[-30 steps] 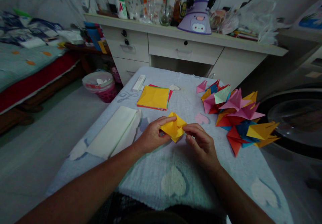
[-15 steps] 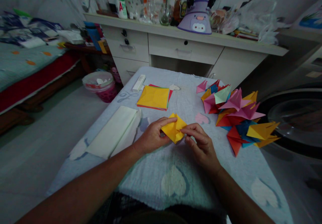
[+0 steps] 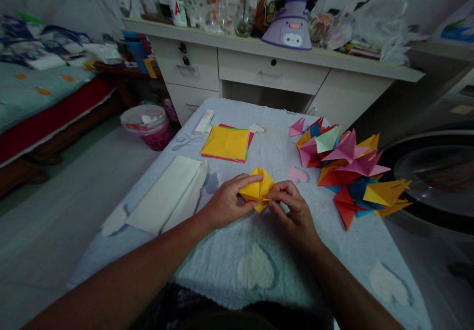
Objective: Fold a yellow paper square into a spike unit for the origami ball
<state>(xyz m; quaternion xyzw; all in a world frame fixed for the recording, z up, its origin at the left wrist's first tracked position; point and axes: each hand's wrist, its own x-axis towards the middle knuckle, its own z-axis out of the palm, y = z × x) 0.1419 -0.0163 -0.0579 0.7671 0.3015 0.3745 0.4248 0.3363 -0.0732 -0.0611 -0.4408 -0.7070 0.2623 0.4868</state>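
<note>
A partly folded piece of yellow origami paper (image 3: 260, 184) is between my hands, just above the cloth-covered table. My left hand (image 3: 231, 199) grips its left side, with the thumb low and the fingers along the upper edge. At the right corner, my right hand (image 3: 294, 210) pinches a flap of the paper between thumb and fingers. Beyond the hands lies a stack of square coloured paper (image 3: 225, 144), yellow on top. Over to the right is a heap of folded paper cranes (image 3: 348, 159) in pink, red, blue, yellow and pale green.
A folded pale cloth or paper (image 3: 166, 191) lies left of my hands, and a small white box (image 3: 204, 122) near the far left edge. The heart-patterned tablecloth (image 3: 255, 270) covers the table. Behind stands a white cabinet (image 3: 274, 68); a pink bin (image 3: 148, 127) is on the floor.
My right fingers have moved slightly left, drawing the right flap of the yellow paper inward. My left thumb has shifted onto the paper's lower front.
</note>
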